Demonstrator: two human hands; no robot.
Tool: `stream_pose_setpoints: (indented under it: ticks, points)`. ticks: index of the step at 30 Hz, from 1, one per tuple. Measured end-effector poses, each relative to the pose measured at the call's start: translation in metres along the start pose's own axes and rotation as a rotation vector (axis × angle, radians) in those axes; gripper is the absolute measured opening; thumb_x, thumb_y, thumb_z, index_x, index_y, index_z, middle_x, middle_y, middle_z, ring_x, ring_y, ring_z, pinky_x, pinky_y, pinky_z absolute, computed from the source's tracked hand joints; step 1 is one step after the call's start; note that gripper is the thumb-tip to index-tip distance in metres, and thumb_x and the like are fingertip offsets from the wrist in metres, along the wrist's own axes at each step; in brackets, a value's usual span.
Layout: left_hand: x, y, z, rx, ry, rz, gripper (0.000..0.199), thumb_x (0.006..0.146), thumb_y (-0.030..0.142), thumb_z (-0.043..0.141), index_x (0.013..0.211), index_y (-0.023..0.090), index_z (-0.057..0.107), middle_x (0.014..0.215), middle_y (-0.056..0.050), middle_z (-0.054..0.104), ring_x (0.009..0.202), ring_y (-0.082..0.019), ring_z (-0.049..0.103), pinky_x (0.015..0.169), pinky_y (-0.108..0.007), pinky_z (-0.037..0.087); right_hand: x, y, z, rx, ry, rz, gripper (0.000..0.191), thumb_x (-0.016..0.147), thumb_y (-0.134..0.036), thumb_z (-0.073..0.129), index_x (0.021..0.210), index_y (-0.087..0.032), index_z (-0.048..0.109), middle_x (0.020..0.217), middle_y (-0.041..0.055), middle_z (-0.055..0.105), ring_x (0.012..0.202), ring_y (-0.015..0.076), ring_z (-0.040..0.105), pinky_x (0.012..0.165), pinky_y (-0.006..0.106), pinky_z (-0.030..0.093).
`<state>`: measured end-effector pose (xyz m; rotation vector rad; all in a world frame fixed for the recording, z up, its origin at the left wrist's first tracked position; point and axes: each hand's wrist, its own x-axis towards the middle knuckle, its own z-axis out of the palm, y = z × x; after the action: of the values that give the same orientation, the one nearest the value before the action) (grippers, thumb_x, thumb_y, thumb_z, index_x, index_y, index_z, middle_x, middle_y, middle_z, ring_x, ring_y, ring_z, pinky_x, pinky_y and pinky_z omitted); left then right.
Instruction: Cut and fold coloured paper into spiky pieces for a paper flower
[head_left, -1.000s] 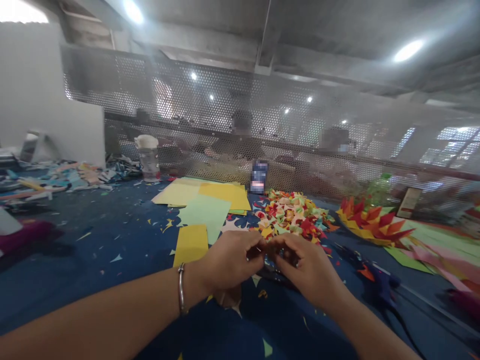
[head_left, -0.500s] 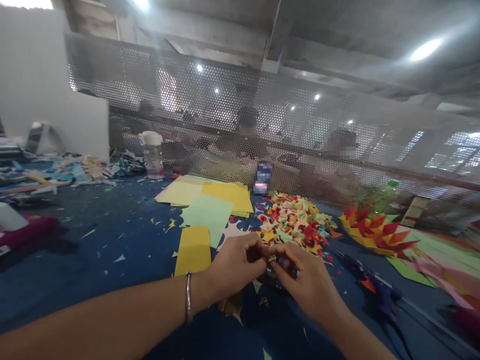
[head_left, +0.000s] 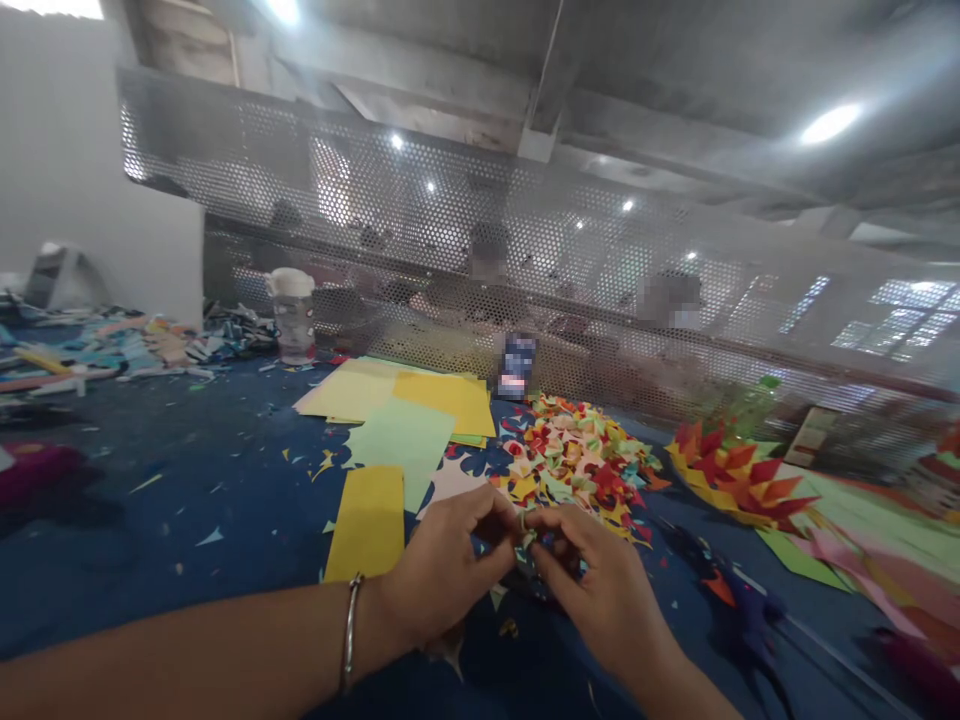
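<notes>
My left hand point(head_left: 454, 565) and my right hand point(head_left: 600, 570) meet over the blue table, their fingertips pinched around a small pale piece point(head_left: 525, 525), which looks like paper. Fingers hide most of it. Just beneath them is a dark round object, mostly covered. Beyond my hands lies a heap of small folded paper pieces point(head_left: 592, 450) in red, yellow, orange and pale green. To the left of my left hand is a yellow paper rectangle point(head_left: 367, 520), with a pale green sheet point(head_left: 412, 440) behind it.
Yellow sheets point(head_left: 450, 400) lie behind. A phone point(head_left: 517, 368) leans on the mesh partition point(head_left: 420, 230). A lidded cup point(head_left: 294, 320) and paper scraps point(head_left: 150, 345) are left; a red-orange paper piece point(head_left: 735, 475) and a blue glue gun point(head_left: 742, 610) are right.
The camera view has shifted slightly, so most table items appear lower and further left. Both hands keep their fingertips together, with a little more of the pale piece showing.
</notes>
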<state>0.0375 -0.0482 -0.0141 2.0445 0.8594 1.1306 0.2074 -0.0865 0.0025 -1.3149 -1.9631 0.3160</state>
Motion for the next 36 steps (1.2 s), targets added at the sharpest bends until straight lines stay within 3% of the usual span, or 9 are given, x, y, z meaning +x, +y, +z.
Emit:
stream_pose_setpoints:
  ticks: [4,7,13,16,24,30,33,36]
  points:
    - [0.000,0.000,0.001,-0.054,-0.019,-0.058,0.010,0.073,0.019,0.049,0.081,0.019,0.055,0.071,0.001,0.061,0.065,-0.012,0.058,0.060,-0.024,0.045,0.001,0.001,0.001,-0.035,0.000,-0.009,0.012,0.084,-0.018,0.050,0.093,-0.022,0.058,0.081,0.0012,0.061,0.065,0.0153,0.056,0.062,0.026,0.043]
    - [0.004,0.004,-0.001,0.027,-0.063,-0.097,0.013,0.067,0.016,0.050,0.078,0.019,0.056,0.068,0.001,0.061,0.063,-0.013,0.056,0.055,-0.024,0.042,0.000,0.001,0.000,-0.085,-0.026,-0.017,0.010,0.086,-0.022,0.049,0.090,-0.022,0.058,0.079,0.0011,0.061,0.064,0.0159,0.056,0.060,0.027,0.043]
    - [0.013,0.008,-0.010,0.206,-0.081,0.001,0.010,0.066,0.017,0.048,0.073,0.019,0.055,0.065,0.001,0.059,0.061,-0.013,0.052,0.053,-0.025,0.036,0.002,0.002,0.000,-0.104,-0.020,-0.022,0.008,0.085,-0.019,0.049,0.088,-0.022,0.057,0.080,0.0015,0.062,0.067,0.0168,0.058,0.060,0.026,0.043]
    - [0.012,0.002,-0.009,0.220,-0.082,-0.023,0.010,0.064,0.018,0.049,0.072,0.019,0.054,0.065,0.001,0.058,0.060,-0.014,0.050,0.053,-0.025,0.034,0.004,0.002,0.002,-0.109,-0.040,-0.004,0.009,0.084,-0.016,0.049,0.088,-0.021,0.057,0.082,0.0025,0.062,0.069,0.0174,0.058,0.061,0.026,0.043]
    - [0.016,-0.013,-0.002,-0.123,-0.160,-0.203,0.007,0.068,0.020,0.047,0.073,0.019,0.051,0.062,0.004,0.049,0.057,-0.010,0.044,0.051,-0.022,0.033,0.003,0.005,0.005,-0.007,-0.046,0.026,0.015,0.084,-0.018,0.051,0.096,-0.021,0.060,0.082,0.0015,0.062,0.065,0.0147,0.056,0.060,0.025,0.043]
    - [0.021,-0.021,-0.002,-0.287,-0.249,-0.244,0.009,0.066,0.020,0.051,0.075,0.019,0.050,0.062,0.004,0.050,0.056,-0.010,0.045,0.050,-0.021,0.034,0.001,0.008,0.006,0.042,-0.044,0.062,0.012,0.083,-0.018,0.051,0.092,-0.021,0.060,0.083,0.0004,0.062,0.067,0.0141,0.057,0.060,0.024,0.043]
    - [0.020,-0.020,-0.004,-0.209,-0.239,-0.235,0.010,0.066,0.021,0.053,0.075,0.018,0.053,0.063,0.003,0.053,0.057,-0.011,0.048,0.050,-0.021,0.034,0.003,0.009,0.006,0.010,-0.050,0.064,0.012,0.083,-0.016,0.051,0.089,-0.022,0.060,0.082,-0.0004,0.063,0.069,0.0143,0.057,0.062,0.024,0.043]
    - [0.016,-0.015,-0.006,0.026,-0.212,-0.155,0.010,0.064,0.019,0.053,0.073,0.018,0.057,0.064,0.002,0.058,0.060,-0.012,0.051,0.052,-0.023,0.034,0.003,0.009,0.007,-0.039,-0.084,0.067,0.011,0.083,-0.016,0.051,0.085,-0.022,0.060,0.078,-0.0010,0.061,0.066,0.0141,0.057,0.060,0.024,0.042]
